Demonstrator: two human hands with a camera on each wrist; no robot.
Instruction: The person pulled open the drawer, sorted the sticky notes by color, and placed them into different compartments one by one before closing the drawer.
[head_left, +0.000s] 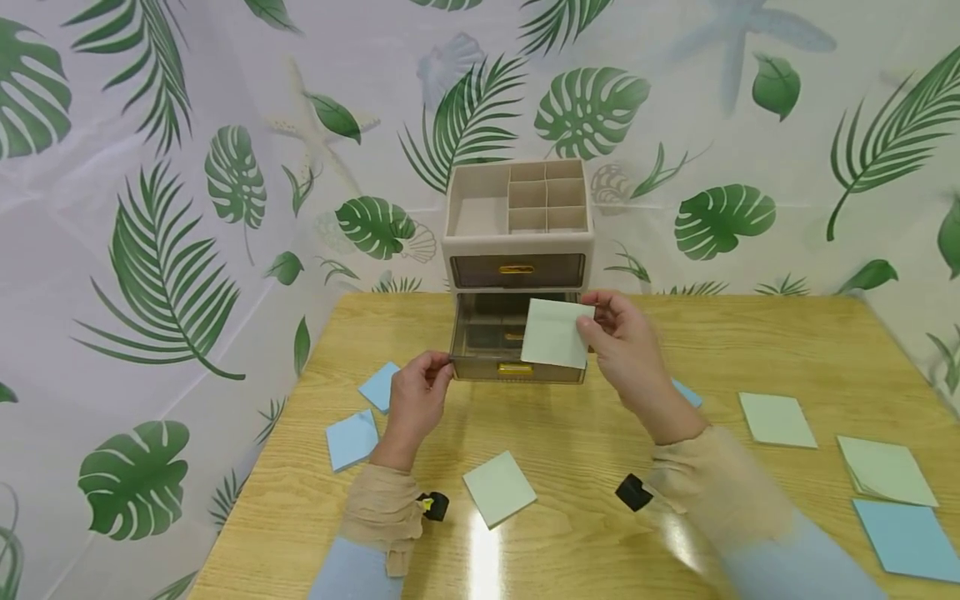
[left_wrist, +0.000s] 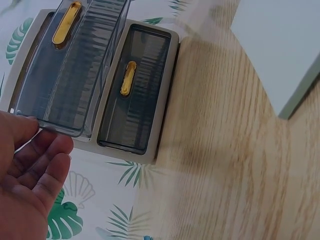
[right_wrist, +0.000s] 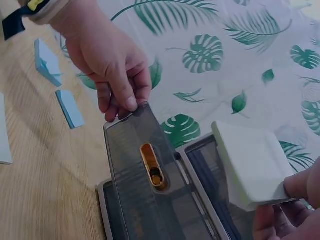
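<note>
A beige desk organizer (head_left: 517, 242) stands at the table's far edge, its smoky lower drawer (head_left: 495, 346) pulled out toward me. My left hand (head_left: 442, 371) pinches the drawer's front left corner; the right wrist view shows its fingers (right_wrist: 120, 100) curled on the drawer rim (right_wrist: 145, 175). My right hand (head_left: 592, 329) holds a pale green sticky-note pad (head_left: 555, 333) by its right edge, just above the open drawer. The pad (right_wrist: 250, 165) hovers beside the upper drawer front. In the left wrist view, both drawers (left_wrist: 75, 75) with yellow handles show.
Two blue pads (head_left: 378, 386) (head_left: 352, 439) lie left of the drawer, and a green pad (head_left: 498, 487) lies near me. More green pads (head_left: 776, 419) (head_left: 885, 471) and a blue one (head_left: 907, 537) lie at the right. A leaf-print curtain backs the wooden table (head_left: 570, 433).
</note>
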